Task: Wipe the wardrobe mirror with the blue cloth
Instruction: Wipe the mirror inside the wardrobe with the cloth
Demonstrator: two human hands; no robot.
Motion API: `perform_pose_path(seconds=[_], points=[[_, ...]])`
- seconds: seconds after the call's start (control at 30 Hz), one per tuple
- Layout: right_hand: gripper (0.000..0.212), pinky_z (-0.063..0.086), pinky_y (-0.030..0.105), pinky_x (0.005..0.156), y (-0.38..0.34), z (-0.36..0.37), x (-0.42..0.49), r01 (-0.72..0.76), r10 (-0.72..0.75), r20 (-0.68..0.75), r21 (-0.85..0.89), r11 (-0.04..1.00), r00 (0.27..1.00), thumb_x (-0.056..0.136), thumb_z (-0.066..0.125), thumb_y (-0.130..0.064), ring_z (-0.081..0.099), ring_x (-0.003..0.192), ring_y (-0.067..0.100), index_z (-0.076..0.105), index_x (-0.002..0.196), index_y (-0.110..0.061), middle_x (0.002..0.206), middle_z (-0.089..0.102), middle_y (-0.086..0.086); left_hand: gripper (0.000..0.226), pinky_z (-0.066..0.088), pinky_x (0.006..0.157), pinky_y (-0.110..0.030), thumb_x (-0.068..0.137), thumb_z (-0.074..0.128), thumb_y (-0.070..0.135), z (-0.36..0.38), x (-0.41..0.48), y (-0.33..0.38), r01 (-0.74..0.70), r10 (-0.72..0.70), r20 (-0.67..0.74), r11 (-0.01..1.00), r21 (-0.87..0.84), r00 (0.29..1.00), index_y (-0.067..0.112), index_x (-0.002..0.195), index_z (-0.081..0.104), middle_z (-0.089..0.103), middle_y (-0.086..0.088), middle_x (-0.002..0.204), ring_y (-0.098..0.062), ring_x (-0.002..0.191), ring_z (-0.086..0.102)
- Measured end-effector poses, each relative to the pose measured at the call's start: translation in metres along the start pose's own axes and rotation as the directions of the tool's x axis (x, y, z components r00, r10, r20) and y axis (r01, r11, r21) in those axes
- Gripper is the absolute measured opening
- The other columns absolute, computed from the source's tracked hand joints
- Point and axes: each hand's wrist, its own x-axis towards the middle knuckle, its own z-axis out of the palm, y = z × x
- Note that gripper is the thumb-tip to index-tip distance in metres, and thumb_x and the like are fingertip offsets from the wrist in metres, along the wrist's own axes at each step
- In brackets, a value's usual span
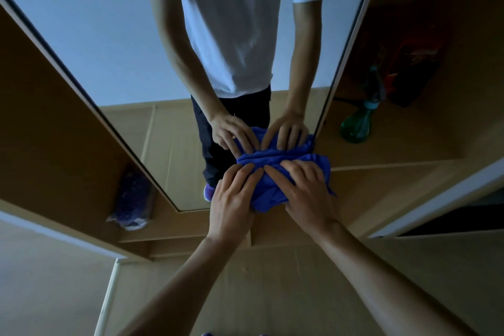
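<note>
While left hand (231, 199) and right hand (308, 194) lie flat-fingered on crumpled blue cloth (268, 191), we should push evenly along tall wardrobe mirror (109, 49).

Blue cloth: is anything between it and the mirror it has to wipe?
Nothing visible. The left hand and right hand press the blue cloth against the mirror, where it meets its reflection.

No legible text or labels.

The mirror (109, 35) lies open above and left of the blue cloth (272, 172). The wardrobe frame (354, 35) hems its right edge; a green bottle (356, 128) stands just beyond.
</note>
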Motion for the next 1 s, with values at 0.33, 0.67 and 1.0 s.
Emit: perform_pose_path(seconds=[0.33,0.67,1.0], points=[[0.050,0.037,0.043,0.105,-0.005,0.071,-0.048,-0.034,0.026,0.168,0.047,0.998,0.985,0.092,0.041,-0.016,0.055,0.117,0.028,0.055,0.139,-0.024,0.130,0.060,0.006,0.045,0.054,0.097,-0.042,0.089,0.047,0.022,0.056,-0.043,-0.015,0.160,-0.156,0.151,0.987,-0.014,0.976,0.007,0.125,0.071,0.069,-0.009,0.129,-0.030,0.124,0.062],[0.044,0.039,0.042,0.107,-0.009,0.128,-0.084,-0.108,0.080,0.213,0.121,0.987,0.974,0.095,0.039,-0.021,0.055,0.118,0.027,0.058,0.135,-0.022,0.127,0.061,0.005,0.054,0.058,0.093,-0.044,0.080,0.072,0.000,0.099,-0.071,-0.025,0.301,-0.281,0.356,0.954,0.002,0.891,0.011,0.133,0.067,0.067,-0.007,0.135,-0.030,0.128,0.061],[0.045,0.044,0.042,0.108,-0.013,0.151,-0.104,-0.172,0.126,0.265,0.156,0.973,0.956,0.090,0.061,-0.015,0.056,0.120,0.026,0.057,0.134,-0.018,0.127,0.060,0.007,0.056,0.054,0.096,-0.041,0.085,0.067,-0.002,0.120,-0.081,-0.027,0.370,-0.332,0.420,0.929,-0.009,0.844,0.013,0.139,0.061,0.063,-0.005,0.141,-0.026,0.136,0.053]])
